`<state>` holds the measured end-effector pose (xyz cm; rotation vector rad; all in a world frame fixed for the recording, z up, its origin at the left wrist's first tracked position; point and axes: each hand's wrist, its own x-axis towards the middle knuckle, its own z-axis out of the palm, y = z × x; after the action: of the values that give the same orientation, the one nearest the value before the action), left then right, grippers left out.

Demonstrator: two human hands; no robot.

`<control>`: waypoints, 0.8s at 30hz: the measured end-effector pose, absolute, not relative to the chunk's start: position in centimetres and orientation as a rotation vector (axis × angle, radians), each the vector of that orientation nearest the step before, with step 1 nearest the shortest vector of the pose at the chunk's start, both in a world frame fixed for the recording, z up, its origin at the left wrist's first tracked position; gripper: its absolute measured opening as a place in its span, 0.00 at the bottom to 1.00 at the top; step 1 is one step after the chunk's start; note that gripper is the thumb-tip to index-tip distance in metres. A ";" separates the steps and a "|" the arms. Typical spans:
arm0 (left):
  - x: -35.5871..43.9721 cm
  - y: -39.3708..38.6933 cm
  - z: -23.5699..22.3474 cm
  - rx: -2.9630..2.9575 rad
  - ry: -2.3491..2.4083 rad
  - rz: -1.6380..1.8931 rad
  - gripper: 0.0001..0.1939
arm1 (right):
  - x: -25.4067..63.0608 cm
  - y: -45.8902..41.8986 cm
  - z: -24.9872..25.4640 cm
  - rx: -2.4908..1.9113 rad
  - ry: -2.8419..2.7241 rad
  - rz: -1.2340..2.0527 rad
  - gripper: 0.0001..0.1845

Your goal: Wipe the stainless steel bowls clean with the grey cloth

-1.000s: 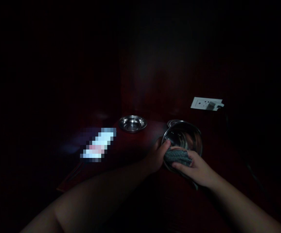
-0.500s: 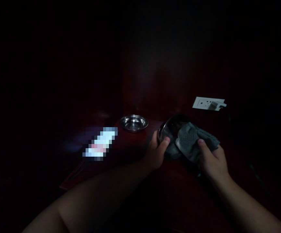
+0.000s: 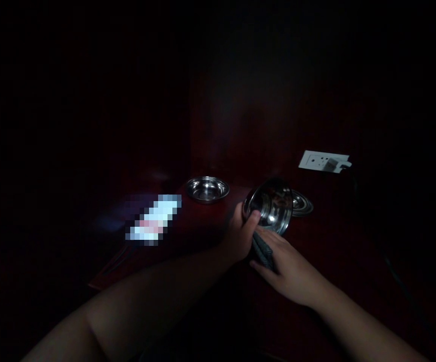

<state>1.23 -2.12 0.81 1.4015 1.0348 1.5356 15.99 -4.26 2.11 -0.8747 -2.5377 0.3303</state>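
A shiny steel bowl (image 3: 278, 213) is tilted on its side, its inside facing me. My left hand (image 3: 242, 234) grips its left rim, thumb over the edge. Below the bowl, my right hand (image 3: 288, 266) holds a bunched dark grey-green cloth (image 3: 263, 250) between thumb and fingers, close against the bowl's lower outside. The right fingertips are partly hidden near my left thumb.
A shallow steel dish (image 3: 207, 191) rests on the dark red table (image 3: 210, 223). Another steel dish (image 3: 304, 205) sits behind the bowl. A lit, pixelated rectangle (image 3: 153, 219) lies at the left. A wall socket (image 3: 323, 161) with a plug is at the right.
My right hand has moved left and down with the cloth, from the bowl's inside to below its outside. The bowl's inside and the dish behind it now show.
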 end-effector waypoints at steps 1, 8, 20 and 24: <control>1.2 -2.2 0.9 1.408 1.030 1.537 0.17 | 16.1 -4.2 2.2 -0.885 -2.530 0.320 0.38; 1.0 -2.2 1.0 1.399 0.982 1.551 0.18 | 16.2 -4.4 2.0 -0.858 -2.468 0.319 0.43; 1.2 -1.4 0.3 1.181 0.972 1.601 0.20 | 16.4 -4.1 1.7 -0.813 -2.531 0.376 0.45; 1.2 -1.3 0.3 1.177 0.963 1.601 0.20 | 16.9 -3.7 1.7 -0.778 -2.507 0.423 0.44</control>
<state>1.16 -1.32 0.26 1.1772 0.9634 1.6013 16.91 -3.70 1.65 -0.7783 -2.5067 0.4231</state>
